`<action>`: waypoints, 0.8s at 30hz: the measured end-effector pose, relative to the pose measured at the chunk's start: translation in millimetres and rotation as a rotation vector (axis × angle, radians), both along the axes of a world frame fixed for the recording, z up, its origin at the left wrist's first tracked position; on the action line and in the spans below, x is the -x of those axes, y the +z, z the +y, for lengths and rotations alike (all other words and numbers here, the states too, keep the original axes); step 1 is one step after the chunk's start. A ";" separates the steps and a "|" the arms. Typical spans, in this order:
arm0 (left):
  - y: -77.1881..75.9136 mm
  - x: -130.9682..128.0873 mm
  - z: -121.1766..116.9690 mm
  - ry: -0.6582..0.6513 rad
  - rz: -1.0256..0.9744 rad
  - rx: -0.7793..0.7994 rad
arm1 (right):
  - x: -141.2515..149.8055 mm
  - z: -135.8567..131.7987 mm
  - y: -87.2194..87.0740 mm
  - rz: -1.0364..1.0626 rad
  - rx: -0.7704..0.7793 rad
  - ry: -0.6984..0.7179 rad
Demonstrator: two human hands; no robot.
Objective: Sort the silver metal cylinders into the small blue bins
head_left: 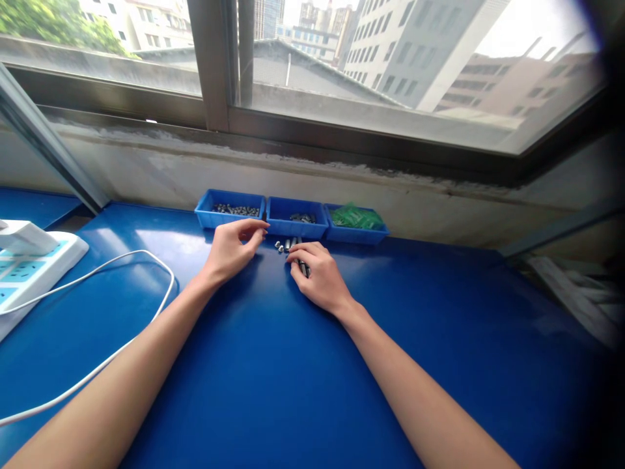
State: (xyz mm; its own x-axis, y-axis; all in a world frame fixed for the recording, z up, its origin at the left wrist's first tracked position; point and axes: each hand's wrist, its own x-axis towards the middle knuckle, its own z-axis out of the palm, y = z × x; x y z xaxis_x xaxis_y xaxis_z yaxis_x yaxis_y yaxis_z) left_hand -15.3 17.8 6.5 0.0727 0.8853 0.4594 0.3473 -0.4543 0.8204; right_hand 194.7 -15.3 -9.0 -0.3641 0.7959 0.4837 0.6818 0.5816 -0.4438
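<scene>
My left hand (235,246) hovers just in front of the left and middle bins, its thumb and fingertips bent towards each other with a small gap; I see nothing between them. My right hand (319,272) rests low on the table with its fingers curled round several small metal cylinders (303,268), partly hidden under the palm. Between the two hands lie a few small shiny metal nut-like pieces (279,247). Short metal cylinders (288,244) stand or lie beside them, close to the right fingertips.
Three blue bins line the wall: the left bin (205,218) holds small metal pieces, the middle bin (293,228) metal parts, the right bin (356,234) green plastic bags (356,216). At left are a white power strip (68,251) and a looping white cable (168,286) on the blue table (273,391).
</scene>
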 end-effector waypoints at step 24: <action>-19.3 -8.5 -2.4 -0.263 0.679 -0.358 | 0.6 0.8 -0.7 -0.009 -0.010 0.002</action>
State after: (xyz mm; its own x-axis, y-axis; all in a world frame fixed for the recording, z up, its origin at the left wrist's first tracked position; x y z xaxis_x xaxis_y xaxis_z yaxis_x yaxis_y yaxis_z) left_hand -6.8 15.4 -12.8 0.6229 0.6079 0.4925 0.5627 -0.7854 0.2578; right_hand 194.1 -14.5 -9.7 -0.3700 0.7901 0.4887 0.6847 0.5875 -0.4313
